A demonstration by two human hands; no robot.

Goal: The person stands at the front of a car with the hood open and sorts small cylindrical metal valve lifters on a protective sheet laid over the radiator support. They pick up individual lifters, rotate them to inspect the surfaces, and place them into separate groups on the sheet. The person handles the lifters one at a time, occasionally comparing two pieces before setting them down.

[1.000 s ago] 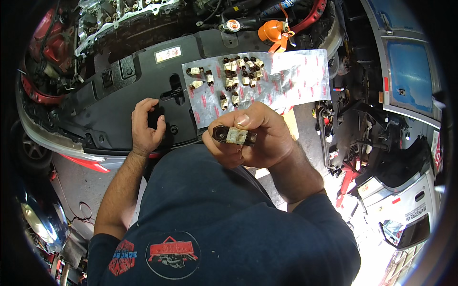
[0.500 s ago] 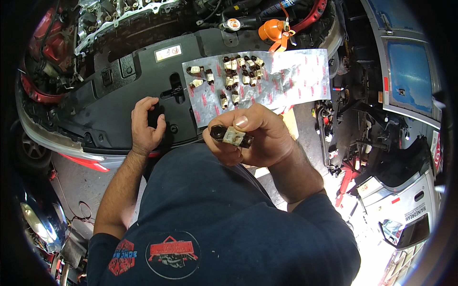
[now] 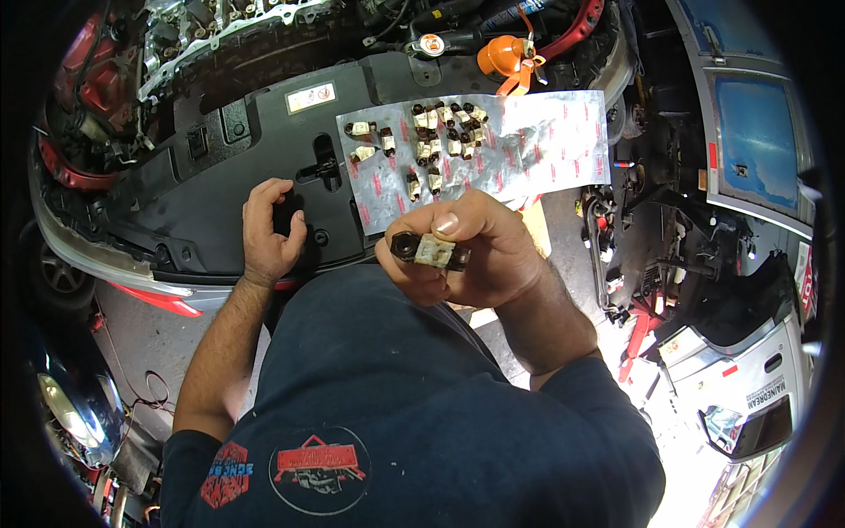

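At the left, a black plastic cover (image 3: 202,189) stretches toward the right. Over its near part is the left hand (image 3: 271,236), its grip loosely spread, the thumb apart from half-curled fingers. Further right, a silver sheet (image 3: 546,145) lies on the cover, carrying small pieces (image 3: 454,143), dark with pale bands, most in its left half. Just nearer than the sheet, a similar banded piece (image 3: 431,252) is pinched between thumb and fingers in the right hand's (image 3: 497,255) grip. An orange container (image 3: 500,55) sits beyond the sheet's far edge.
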